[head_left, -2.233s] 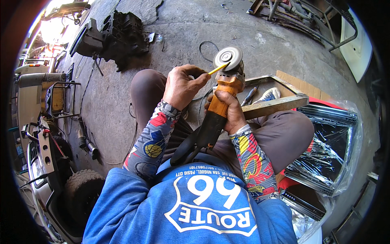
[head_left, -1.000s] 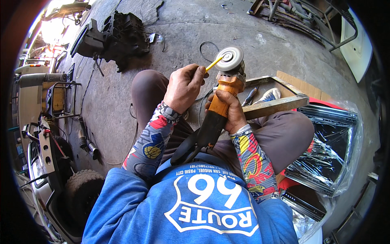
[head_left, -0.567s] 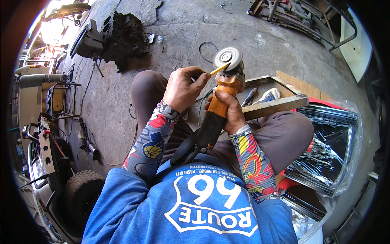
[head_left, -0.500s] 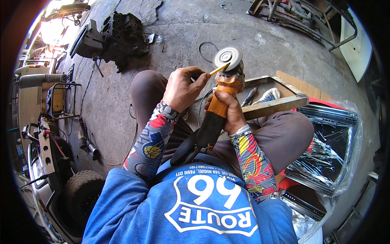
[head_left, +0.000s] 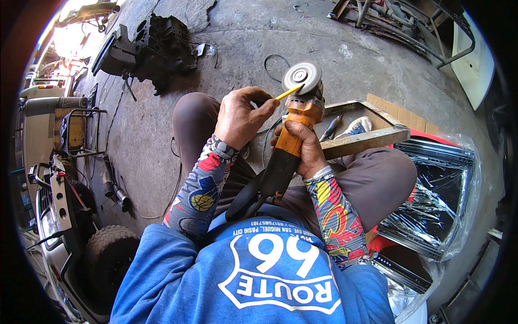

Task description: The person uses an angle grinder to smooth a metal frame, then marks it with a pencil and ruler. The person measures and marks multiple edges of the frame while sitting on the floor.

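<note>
An angle grinder with an orange and black body rests upright against my lap, its round grey disc at the far end. My right hand wraps round the orange part of the body. Between the thumb and fingers of my left hand is a slim yellow pencil-like stick. Its tip lies over the disc's lower part, near the centre; whether it touches cannot be told. Fingers hide part of the stick. The grinder's black rear end lies against my blue shirt.
Right of my legs are a metal angle frame, a cardboard piece and plastic-wrapped black panels. A dark engine block sits at the far left. A vehicle wheel stands left; a thin cable crosses the concrete floor.
My left hand and the yellow stick have shifted very slightly left. The grinder and my right hand stay in nearly the same place.
</note>
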`<move>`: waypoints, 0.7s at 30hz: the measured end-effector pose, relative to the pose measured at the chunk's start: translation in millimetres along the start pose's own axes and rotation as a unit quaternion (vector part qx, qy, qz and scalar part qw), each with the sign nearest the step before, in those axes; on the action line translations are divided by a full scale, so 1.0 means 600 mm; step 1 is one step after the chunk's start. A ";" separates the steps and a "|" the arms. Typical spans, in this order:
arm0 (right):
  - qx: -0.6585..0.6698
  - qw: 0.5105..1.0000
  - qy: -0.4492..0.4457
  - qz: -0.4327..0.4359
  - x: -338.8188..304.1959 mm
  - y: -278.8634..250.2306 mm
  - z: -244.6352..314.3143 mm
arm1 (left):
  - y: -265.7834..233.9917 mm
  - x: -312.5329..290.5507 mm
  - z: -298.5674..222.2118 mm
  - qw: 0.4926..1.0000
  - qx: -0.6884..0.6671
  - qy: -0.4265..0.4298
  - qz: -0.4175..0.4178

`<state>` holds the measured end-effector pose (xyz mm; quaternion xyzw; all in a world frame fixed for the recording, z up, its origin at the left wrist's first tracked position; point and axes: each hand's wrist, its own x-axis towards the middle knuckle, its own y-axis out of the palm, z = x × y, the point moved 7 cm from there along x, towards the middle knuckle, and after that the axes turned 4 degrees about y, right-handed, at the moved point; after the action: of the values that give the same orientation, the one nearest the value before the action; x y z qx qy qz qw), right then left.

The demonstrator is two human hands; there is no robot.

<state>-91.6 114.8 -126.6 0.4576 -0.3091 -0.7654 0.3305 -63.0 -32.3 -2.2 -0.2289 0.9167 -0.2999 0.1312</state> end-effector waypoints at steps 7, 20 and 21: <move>-0.001 1.000 0.000 0.002 0.002 -0.002 -0.002 | -0.002 0.002 0.001 0.999 -0.027 0.021 -0.006; -0.004 1.000 -0.009 -0.001 0.001 -0.002 0.001 | 0.011 0.000 0.011 0.991 -0.134 -0.016 -0.009; -0.004 1.000 -0.008 -0.001 0.002 -0.002 0.001 | 0.011 0.001 0.011 0.989 -0.148 -0.025 -0.012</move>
<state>-92.5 114.7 -127.9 0.4505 -0.3079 -0.7708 0.3289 -63.1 -31.0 -11.9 -0.2644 0.9446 -0.1566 0.1151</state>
